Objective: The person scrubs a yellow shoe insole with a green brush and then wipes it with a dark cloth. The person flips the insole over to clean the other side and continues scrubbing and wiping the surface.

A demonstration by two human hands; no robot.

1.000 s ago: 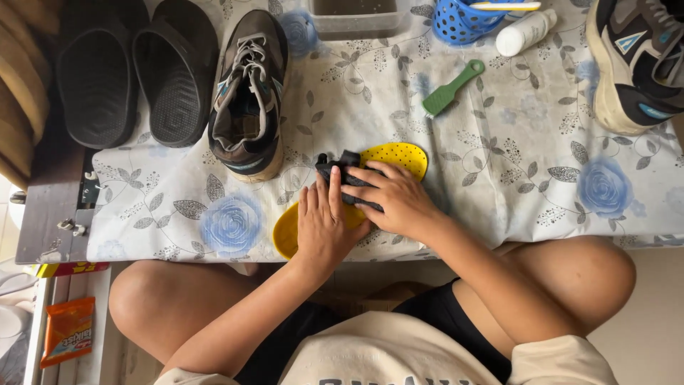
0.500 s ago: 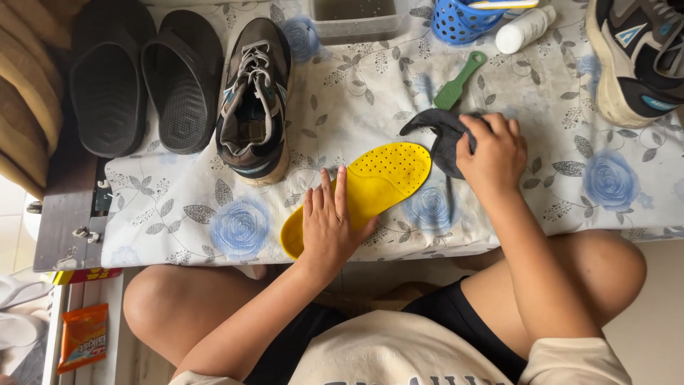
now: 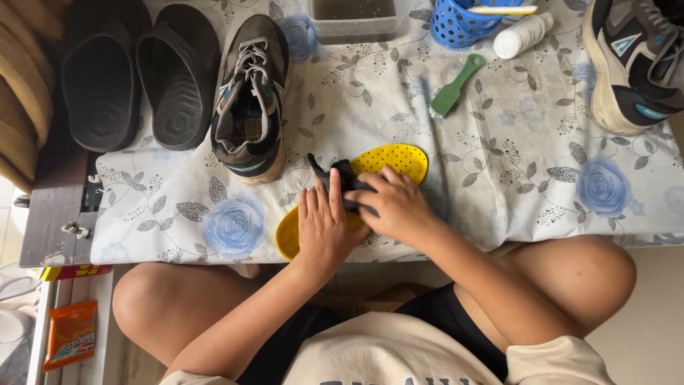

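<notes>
A yellow perforated insole (image 3: 394, 161) lies on the flowered tablecloth (image 3: 499, 164) near its front edge. My left hand (image 3: 324, 224) lies flat on the insole's near end, fingers spread, pinning it down. My right hand (image 3: 392, 203) is closed on a dark cloth (image 3: 335, 175) and presses it onto the middle of the insole. The cloth's loose end sticks out to the left, beside a brown and black sneaker (image 3: 251, 100).
Two black slides (image 3: 135, 75) sit at the far left. A green brush (image 3: 454, 87), a white bottle (image 3: 522, 36), a blue basket (image 3: 463, 18) and a grey tray (image 3: 356, 18) stand at the back. Another sneaker (image 3: 630, 64) is at the right. An orange packet (image 3: 70, 334) lies on the floor.
My right hand has come back from the right with the dark cloth and now presses it on the insole's middle. My left hand stays flat on the near end.
</notes>
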